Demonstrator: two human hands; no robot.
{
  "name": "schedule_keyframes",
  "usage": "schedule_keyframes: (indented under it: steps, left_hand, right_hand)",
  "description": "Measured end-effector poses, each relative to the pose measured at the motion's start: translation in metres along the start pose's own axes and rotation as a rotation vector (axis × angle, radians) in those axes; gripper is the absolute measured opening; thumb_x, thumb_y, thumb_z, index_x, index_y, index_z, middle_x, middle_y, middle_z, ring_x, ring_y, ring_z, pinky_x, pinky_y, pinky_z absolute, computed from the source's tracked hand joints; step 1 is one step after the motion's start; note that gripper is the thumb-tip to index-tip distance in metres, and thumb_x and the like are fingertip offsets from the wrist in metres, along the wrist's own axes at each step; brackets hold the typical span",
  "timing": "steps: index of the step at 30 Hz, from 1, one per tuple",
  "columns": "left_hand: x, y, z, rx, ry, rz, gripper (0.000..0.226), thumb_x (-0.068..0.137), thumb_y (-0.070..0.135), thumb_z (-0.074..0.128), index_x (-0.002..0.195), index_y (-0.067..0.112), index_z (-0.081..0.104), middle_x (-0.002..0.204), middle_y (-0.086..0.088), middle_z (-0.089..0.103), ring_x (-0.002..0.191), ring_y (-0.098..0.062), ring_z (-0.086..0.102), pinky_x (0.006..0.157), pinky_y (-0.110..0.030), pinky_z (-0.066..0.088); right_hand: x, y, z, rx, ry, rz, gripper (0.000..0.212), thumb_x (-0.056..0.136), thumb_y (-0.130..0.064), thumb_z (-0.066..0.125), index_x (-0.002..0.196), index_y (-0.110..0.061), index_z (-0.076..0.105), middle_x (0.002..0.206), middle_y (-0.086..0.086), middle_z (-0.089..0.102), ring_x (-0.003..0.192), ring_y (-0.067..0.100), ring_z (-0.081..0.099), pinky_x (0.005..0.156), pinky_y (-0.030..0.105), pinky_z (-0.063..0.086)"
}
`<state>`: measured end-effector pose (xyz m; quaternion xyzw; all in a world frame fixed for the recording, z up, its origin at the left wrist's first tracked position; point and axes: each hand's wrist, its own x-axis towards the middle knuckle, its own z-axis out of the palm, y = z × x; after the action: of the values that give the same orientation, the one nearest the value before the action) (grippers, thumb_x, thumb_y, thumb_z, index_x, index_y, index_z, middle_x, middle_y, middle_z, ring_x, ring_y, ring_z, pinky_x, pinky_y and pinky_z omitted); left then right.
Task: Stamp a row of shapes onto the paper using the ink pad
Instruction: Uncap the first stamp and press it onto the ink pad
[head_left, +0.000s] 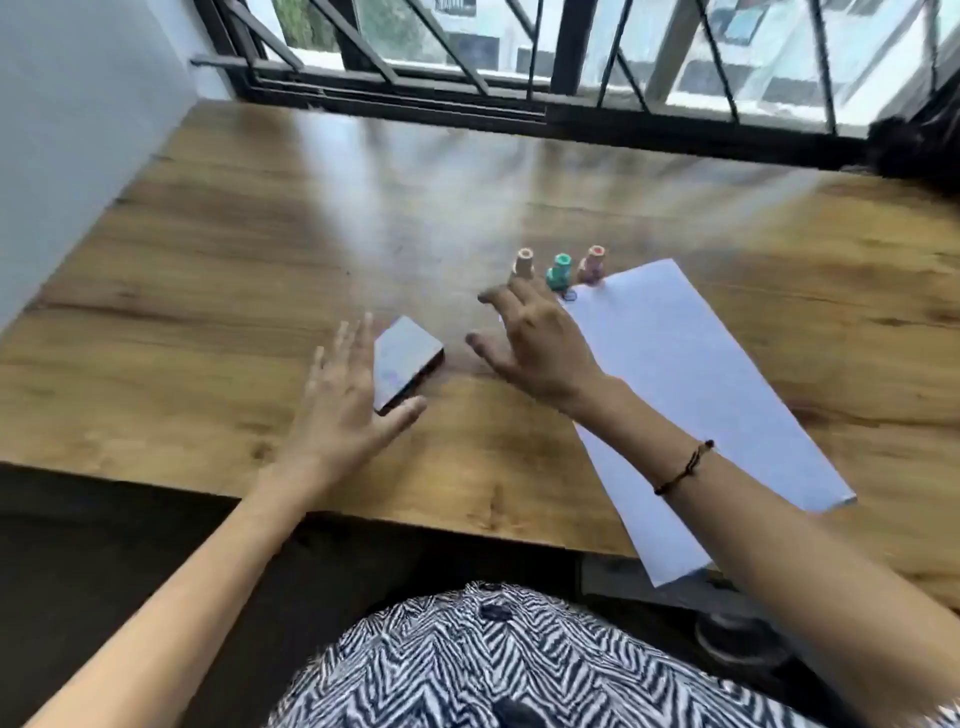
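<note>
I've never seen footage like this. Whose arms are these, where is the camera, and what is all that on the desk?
There is no machine: a person wears a camera on the head, looking down at their own bare arms. On the wooden table lie a closed ink pad, a white sheet of paper and three small stamps: peach, green, pink. The left hand hovers open beside the pad; the right hand is open near the stamps. Neither holds anything.
</note>
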<state>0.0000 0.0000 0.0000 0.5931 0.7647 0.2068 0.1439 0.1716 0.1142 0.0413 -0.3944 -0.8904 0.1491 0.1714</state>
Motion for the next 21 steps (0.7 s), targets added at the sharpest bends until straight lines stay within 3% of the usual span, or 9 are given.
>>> schedule_keyframes:
  steps: [4,6,10,15,18,21]
  left_hand:
    - [-0.039,-0.009,0.006,-0.083,0.171,-0.101,0.102,0.071,0.027,0.071,0.142,0.010,0.000,0.141,-0.018,0.039,0.128,-0.038,0.034,0.111,-0.051,0.026]
    - [-0.040,-0.009,0.011,-0.146,0.251,-0.111,0.100,0.070,0.013,0.070,0.142,0.006,0.002,0.133,-0.019,0.045,0.119,-0.039,0.040,0.104,-0.051,0.035]
    - [-0.035,-0.007,0.016,-0.179,0.354,-0.163,0.096,0.069,0.006,0.065,0.141,0.003,0.002,0.128,-0.018,0.048,0.113,-0.039,0.038,0.104,-0.047,0.035]
    - [-0.034,-0.006,0.021,-0.237,0.384,-0.225,0.099,0.070,0.016,0.069,0.141,0.005,0.000,0.126,-0.016,0.048,0.112,-0.035,0.036,0.103,-0.042,0.034]
    - [-0.034,-0.008,0.021,-0.247,0.381,-0.250,0.104,0.069,0.024,0.069,0.142,0.010,-0.004,0.127,-0.012,0.048,0.115,-0.030,0.033,0.100,-0.028,0.027]
    - [-0.031,-0.010,0.018,-0.251,0.348,-0.248,0.105,0.069,0.025,0.067,0.142,0.014,-0.008,0.127,-0.008,0.046,0.116,-0.026,0.030,0.098,-0.021,0.021]
  right_hand:
    - [-0.006,-0.053,0.038,-0.063,-0.193,-0.015,0.074,0.074,-0.061,0.058,0.122,-0.007,0.045,0.121,0.014,0.052,0.113,0.033,0.045,0.088,0.044,0.044]
    - [-0.003,-0.065,0.052,-0.159,-0.208,-0.035,0.082,0.071,-0.066,0.058,0.124,-0.007,0.039,0.125,0.017,0.047,0.112,0.034,0.044,0.085,0.044,0.043]
    - [0.010,-0.074,0.058,-0.201,-0.218,-0.009,0.079,0.071,-0.061,0.061,0.121,-0.004,0.039,0.119,0.020,0.050,0.110,0.035,0.044,0.086,0.042,0.041]
    - [0.019,-0.078,0.056,-0.265,-0.201,-0.069,0.068,0.071,-0.058,0.056,0.108,-0.003,0.045,0.108,0.022,0.058,0.100,0.037,0.052,0.079,0.040,0.042]
    - [0.030,-0.074,0.039,-0.065,-0.285,0.029,0.063,0.068,-0.062,0.056,0.092,-0.004,0.049,0.099,0.021,0.064,0.090,0.032,0.056,0.068,0.037,0.040]
    - [0.054,-0.059,0.011,0.287,-0.457,0.187,0.051,0.074,-0.049,0.063,0.084,0.001,0.061,0.083,0.022,0.065,0.076,0.023,0.055,0.065,0.033,0.041]
